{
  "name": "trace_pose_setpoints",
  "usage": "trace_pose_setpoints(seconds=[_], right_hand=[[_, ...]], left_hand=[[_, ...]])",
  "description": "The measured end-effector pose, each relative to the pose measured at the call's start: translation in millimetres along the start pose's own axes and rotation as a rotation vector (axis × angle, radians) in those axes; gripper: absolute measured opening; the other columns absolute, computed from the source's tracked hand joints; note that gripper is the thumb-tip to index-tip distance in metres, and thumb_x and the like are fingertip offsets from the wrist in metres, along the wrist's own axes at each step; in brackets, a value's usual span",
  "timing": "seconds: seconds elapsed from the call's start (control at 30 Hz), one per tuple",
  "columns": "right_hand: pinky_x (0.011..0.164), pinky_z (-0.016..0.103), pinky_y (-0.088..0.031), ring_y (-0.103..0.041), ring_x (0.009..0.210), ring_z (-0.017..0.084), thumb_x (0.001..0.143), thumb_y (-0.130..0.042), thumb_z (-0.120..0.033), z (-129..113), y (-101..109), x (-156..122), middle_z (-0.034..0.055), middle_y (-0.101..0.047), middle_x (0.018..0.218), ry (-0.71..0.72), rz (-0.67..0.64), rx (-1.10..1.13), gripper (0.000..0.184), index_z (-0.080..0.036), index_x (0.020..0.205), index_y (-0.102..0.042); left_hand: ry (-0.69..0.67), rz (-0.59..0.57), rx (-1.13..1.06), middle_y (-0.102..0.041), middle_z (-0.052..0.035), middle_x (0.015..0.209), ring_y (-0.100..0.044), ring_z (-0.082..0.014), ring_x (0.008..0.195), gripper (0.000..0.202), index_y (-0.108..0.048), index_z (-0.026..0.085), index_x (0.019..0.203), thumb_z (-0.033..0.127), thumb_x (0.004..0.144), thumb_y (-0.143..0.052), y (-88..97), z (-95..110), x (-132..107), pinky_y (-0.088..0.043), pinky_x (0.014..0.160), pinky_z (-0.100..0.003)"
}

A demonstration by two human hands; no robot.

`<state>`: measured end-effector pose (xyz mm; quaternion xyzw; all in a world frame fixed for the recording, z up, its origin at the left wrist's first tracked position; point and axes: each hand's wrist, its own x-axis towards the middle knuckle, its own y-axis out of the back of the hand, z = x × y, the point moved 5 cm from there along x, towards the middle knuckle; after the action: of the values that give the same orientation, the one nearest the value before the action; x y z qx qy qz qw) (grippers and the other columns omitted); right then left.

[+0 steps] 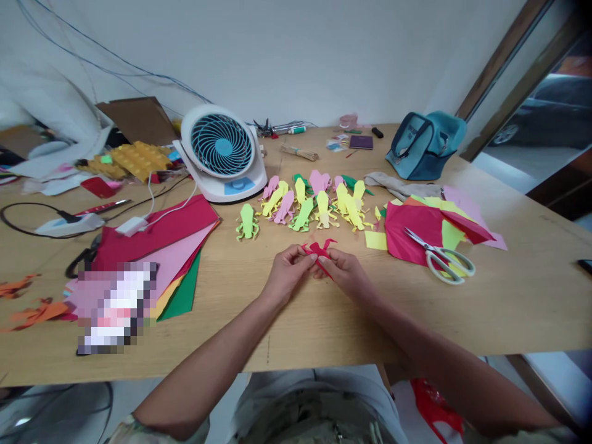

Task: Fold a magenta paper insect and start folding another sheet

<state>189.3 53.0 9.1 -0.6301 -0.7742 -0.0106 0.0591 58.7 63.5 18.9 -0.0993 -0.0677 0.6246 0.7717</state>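
Between my hands, just above the wooden table (222, 345), is a small red folded-paper figure (317, 248) with thin strips sticking out at its top. My left hand (292, 266) pinches its left side with thumb and fingers. On its other side my right hand (343, 269) grips the lower right part. The fingers hide much of the figure. Beyond the hands lie several folded-paper frogs in yellow, pink and green, among them a yellow frog (325, 211) and, set apart to the left, a light green frog (248, 222).
White-handled scissors (446, 259) rest on coloured paper scraps (407, 231) at right. A white fan (219, 151) stands at the back left. Coloured sheets (178, 299) and a blurred-out phone-like object (120, 308) lie at left. A blue bag (423, 148) sits at the back right.
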Motion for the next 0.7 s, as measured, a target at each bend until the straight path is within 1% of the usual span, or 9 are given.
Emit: trace_pose_setpoints(seconds=[0.07, 0.13, 0.23, 0.3, 0.37, 0.43, 0.5, 0.57, 0.7], right_hand=[[0.067, 0.031, -0.057, -0.067, 0.063, 0.015, 0.080, -0.069, -0.065, -2.0, 1.2, -1.0, 0.0031, -0.073, 0.074, 0.005, 0.012, -0.006, 0.045, -0.020, 0.084, -0.069], [0.066, 0.030, -0.055, -0.068, 0.064, 0.015, 0.081, -0.068, -0.066, -4.7, 2.3, -2.8, 0.0035, -0.074, 0.074, 0.000, 0.020, -0.007, 0.047, -0.020, 0.084, -0.069], [0.063, 0.027, -0.053, -0.068, 0.064, 0.015, 0.082, -0.068, -0.065, -6.9, 3.9, -5.6, 0.0044, -0.075, 0.076, -0.035, 0.022, 0.011, 0.047, -0.019, 0.085, -0.068], [0.057, 0.025, -0.049, -0.067, 0.062, 0.014, 0.082, -0.068, -0.064, -6.0, 5.5, -6.7, 0.0048, -0.075, 0.076, -0.066, 0.028, 0.039, 0.046, -0.019, 0.085, -0.068], [0.051, 0.022, -0.044, -0.066, 0.061, 0.014, 0.082, -0.069, -0.063, -3.2, 7.0, -7.1, 0.0053, -0.075, 0.076, -0.097, 0.031, 0.069, 0.045, -0.018, 0.085, -0.068], [0.049, 0.021, -0.041, -0.064, 0.059, 0.013, 0.082, -0.069, -0.061, -0.2, 8.1, -7.1, 0.0052, -0.075, 0.076, -0.118, 0.025, 0.106, 0.043, -0.018, 0.087, -0.068], [0.050, 0.021, -0.041, -0.063, 0.057, 0.012, 0.083, -0.069, -0.058, 1.8, 8.8, -7.0, 0.0045, -0.075, 0.075, -0.125, 0.017, 0.136, 0.041, -0.018, 0.087, -0.069], [0.050, 0.022, -0.040, -0.061, 0.056, 0.011, 0.083, -0.069, -0.057, 2.8, 9.3, -7.2, 0.0039, -0.074, 0.074, -0.131, 0.008, 0.146, 0.039, -0.018, 0.086, -0.069], [0.054, 0.024, -0.044, -0.060, 0.056, 0.012, 0.084, -0.068, -0.056, 1.1, 8.9, -8.0, 0.0041, -0.074, 0.074, -0.126, -0.014, 0.122, 0.038, -0.018, 0.084, -0.069]], left_hand=[[0.018, -0.009, 0.003, -0.056, 0.0031, 0.063, -0.042, -0.0069, 0.054, 0.031, -0.065, 0.015, 0.078, 0.041, 0.073, -0.081, -0.4, 0.4, -0.9, -0.029, 0.051, -0.020], [0.002, -0.014, -0.018, -0.060, 0.0024, 0.073, -0.044, -0.0076, 0.056, 0.029, -0.068, 0.018, 0.095, 0.037, 0.075, -0.078, 0.7, 3.7, -0.8, -0.032, 0.050, -0.020], [-0.125, -0.006, 0.040, -0.064, -0.0008, 0.097, -0.051, -0.0093, 0.065, 0.036, -0.066, 0.025, 0.116, 0.028, 0.081, -0.071, 5.7, 15.2, 0.9, -0.041, 0.054, -0.021], [-0.253, -0.004, 0.199, -0.064, -0.0041, 0.105, -0.055, -0.0111, 0.073, 0.029, -0.070, 0.024, 0.113, 0.027, 0.085, -0.065, 8.9, 25.4, 1.8, -0.043, 0.058, -0.021], [-0.369, -0.008, 0.363, -0.065, -0.0073, 0.109, -0.059, -0.0145, 0.086, 0.020, -0.073, 0.021, 0.103, 0.028, 0.088, -0.063, 10.5, 34.8, 1.8, -0.044, 0.060, -0.021], [-0.432, -0.014, 0.445, -0.066, -0.0091, 0.112, -0.061, -0.0175, 0.097, 0.014, -0.073, 0.019, 0.094, 0.028, 0.088, -0.064, 11.7, 41.0, 1.7, -0.043, 0.062, -0.021], [-0.413, -0.034, 0.448, -0.069, -0.0086, 0.105, -0.062, -0.0173, 0.094, 0.013, -0.070, 0.018, 0.088, 0.029, 0.088, -0.065, 12.5, 42.4, 2.4, -0.044, 0.065, -0.022], [-0.348, -0.070, 0.407, -0.069, -0.0059, 0.091, -0.062, -0.0149, 0.082, 0.015, -0.067, 0.017, 0.085, 0.032, 0.087, -0.066, 12.4, 40.2, 3.6, -0.044, 0.065, -0.023], [-0.235, -0.097, 0.328, -0.061, 0.0005, 0.068, -0.051, -0.0096, 0.059, 0.023, -0.064, 0.016, 0.080, 0.038, 0.083, -0.070, 12.4, 34.2, 6.7, -0.039, 0.055, -0.021]])
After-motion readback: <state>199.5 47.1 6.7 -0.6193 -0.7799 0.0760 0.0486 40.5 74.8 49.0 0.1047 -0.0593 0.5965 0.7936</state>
